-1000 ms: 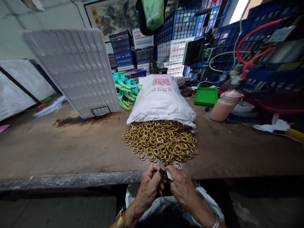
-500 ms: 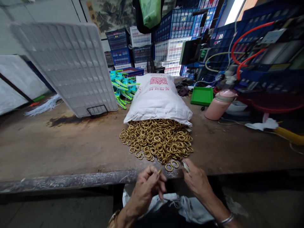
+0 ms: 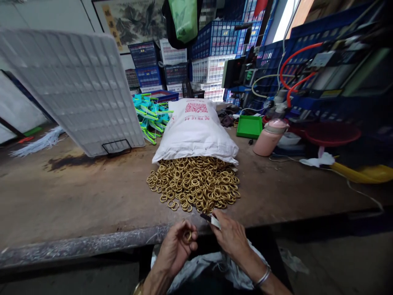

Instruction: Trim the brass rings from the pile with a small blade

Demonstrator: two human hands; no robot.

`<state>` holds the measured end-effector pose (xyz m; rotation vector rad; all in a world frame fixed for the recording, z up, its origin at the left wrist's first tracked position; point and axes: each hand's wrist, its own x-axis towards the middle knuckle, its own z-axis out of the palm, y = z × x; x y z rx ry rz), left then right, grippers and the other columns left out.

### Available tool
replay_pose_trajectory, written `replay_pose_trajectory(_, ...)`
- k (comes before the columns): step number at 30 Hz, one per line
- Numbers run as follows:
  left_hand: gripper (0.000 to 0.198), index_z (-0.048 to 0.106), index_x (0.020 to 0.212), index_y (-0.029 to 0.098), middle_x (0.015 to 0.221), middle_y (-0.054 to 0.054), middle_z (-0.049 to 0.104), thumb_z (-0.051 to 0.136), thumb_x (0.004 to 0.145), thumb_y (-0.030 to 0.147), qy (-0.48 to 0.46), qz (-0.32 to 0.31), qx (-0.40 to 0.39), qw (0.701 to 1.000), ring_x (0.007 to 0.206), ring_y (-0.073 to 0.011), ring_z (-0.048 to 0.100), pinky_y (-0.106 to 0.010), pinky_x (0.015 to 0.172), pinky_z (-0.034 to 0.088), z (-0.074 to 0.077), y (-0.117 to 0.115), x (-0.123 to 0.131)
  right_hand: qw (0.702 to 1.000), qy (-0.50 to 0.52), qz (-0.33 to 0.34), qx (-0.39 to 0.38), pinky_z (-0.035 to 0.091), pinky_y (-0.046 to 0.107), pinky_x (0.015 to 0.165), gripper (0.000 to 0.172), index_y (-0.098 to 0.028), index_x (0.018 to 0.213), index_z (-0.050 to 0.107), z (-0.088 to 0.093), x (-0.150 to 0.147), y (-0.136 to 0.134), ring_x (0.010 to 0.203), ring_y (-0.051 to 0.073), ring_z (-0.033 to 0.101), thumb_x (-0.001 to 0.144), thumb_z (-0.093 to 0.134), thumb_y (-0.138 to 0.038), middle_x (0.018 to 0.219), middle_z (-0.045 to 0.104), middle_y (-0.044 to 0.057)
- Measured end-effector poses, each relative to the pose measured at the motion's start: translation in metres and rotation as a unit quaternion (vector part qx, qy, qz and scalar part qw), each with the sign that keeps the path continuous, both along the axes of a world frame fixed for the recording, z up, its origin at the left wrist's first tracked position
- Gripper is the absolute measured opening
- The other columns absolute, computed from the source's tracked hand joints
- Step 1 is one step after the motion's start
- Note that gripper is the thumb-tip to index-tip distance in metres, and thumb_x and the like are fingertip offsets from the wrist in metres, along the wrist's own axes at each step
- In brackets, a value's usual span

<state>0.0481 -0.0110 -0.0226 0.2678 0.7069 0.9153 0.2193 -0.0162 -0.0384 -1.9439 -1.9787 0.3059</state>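
Gold-coloured rings (image 3: 196, 186), loads of them, sit in a loose heap on the brown table (image 3: 92, 200), spilling out from the mouth of a fat white sack (image 3: 196, 137) with red print on it. They're plain round hoops with a dull metallic shine, mostly piled on each other, with a couple lying at the near left fringe of the pile. The heap comes pretty close to the table's worn, scuffed front edge, so the strip between them is narrow, but brown tabletop stretches off to both sides. Left hand (image 3: 176, 248) is just off that edge, fingers curled in around one single ring (image 3: 188, 236), which shows its round face between the thumb and fingers. Right hand (image 3: 231, 235) has its fingers closed on a small tool (image 3: 215, 222), pale grip with a dark tip that points left toward the near side of the heap. Hands are apart, and below them there's a crumpled white bag (image 3: 204, 262).
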Motion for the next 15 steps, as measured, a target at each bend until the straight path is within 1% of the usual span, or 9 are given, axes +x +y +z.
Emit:
replay_pose_trajectory(3, 0.019, 0.053, 0.063, 0.011, 0.069, -0.003, 0.056, 0.059, 0.071, 0.027, 0.015, 0.005, -0.012, 1.0, 0.056, -0.0089, 0.051, -0.019, 0.045, 0.038, -0.004, 0.0, 0.002, 1.0, -0.01, -0.013, 0.003, 0.032, 0.022, 0.054, 0.009, -0.022, 0.086, 0.048, 0.003, -0.002, 0.002, 0.069, 0.016, 0.059, 0.077, 0.045, -0.021, 0.08, 0.064, 0.001)
replay_pose_trajectory(5, 0.019, 0.053, 0.065, 0.011, 0.068, -0.003, 0.055, 0.059, 0.072, 0.028, 0.033, -0.004, -0.001, 0.999, 0.056, -0.0093, 0.051, -0.018, 0.044, 0.037, -0.003, 0.0, 0.005, 1.0, -0.015, -0.019, 0.015, 0.031, 0.022, 0.053, 0.007, -0.022, 0.082, 0.047, 0.003, -0.003, 0.002, 0.067, 0.015, 0.058, 0.076, 0.046, -0.02, 0.079, 0.062, 0.001)
replay_pose_trajectory(8, 0.018, 0.051, 0.07, 0.014, 0.066, 0.0, 0.053, 0.06, 0.072, 0.029, 0.056, -0.027, 0.023, 0.998, 0.054, -0.0085, 0.05, -0.017, 0.042, 0.035, 0.001, 0.0, 0.008, 0.999, -0.015, -0.019, 0.028, 0.03, 0.022, 0.051, 0.009, -0.022, 0.083, 0.046, 0.0, -0.003, 0.0, 0.066, 0.015, 0.057, 0.075, 0.044, -0.018, 0.081, 0.059, 0.002)
replay_pose_trajectory(12, 0.022, 0.051, 0.08, 0.017, 0.062, 0.003, 0.05, 0.061, 0.07, 0.033, 0.124, -0.045, 0.096, 0.987, 0.045, -0.0051, 0.041, -0.014, 0.036, 0.026, -0.001, 0.002, 0.01, 0.999, 0.025, 0.002, 0.047, 0.031, 0.023, 0.053, 0.011, -0.021, 0.082, 0.046, -0.004, 0.0, -0.001, 0.064, 0.014, 0.056, 0.075, 0.039, -0.015, 0.076, 0.059, 0.002)
replay_pose_trajectory(14, 0.025, 0.051, 0.086, 0.017, 0.059, 0.005, 0.048, 0.059, 0.071, 0.035, 0.184, -0.051, 0.137, 0.972, 0.04, -0.0034, 0.034, -0.015, 0.035, 0.022, -0.005, 0.002, 0.012, 0.997, 0.067, 0.005, 0.042, 0.033, 0.023, 0.055, 0.012, -0.021, 0.079, 0.046, -0.003, 0.0, 0.0, 0.063, 0.014, 0.055, 0.074, 0.037, -0.014, 0.072, 0.059, 0.001)
replay_pose_trajectory(15, 0.024, 0.052, 0.087, 0.017, 0.057, 0.006, 0.047, 0.058, 0.072, 0.035, 0.217, -0.05, 0.164, 0.961, 0.039, -0.0032, 0.032, -0.015, 0.036, 0.022, -0.007, 0.003, 0.013, 0.995, 0.096, 0.005, 0.03, 0.033, 0.023, 0.055, 0.011, -0.021, 0.077, 0.046, -0.002, 0.0, 0.001, 0.061, 0.014, 0.054, 0.074, 0.037, -0.015, 0.069, 0.058, 0.001)
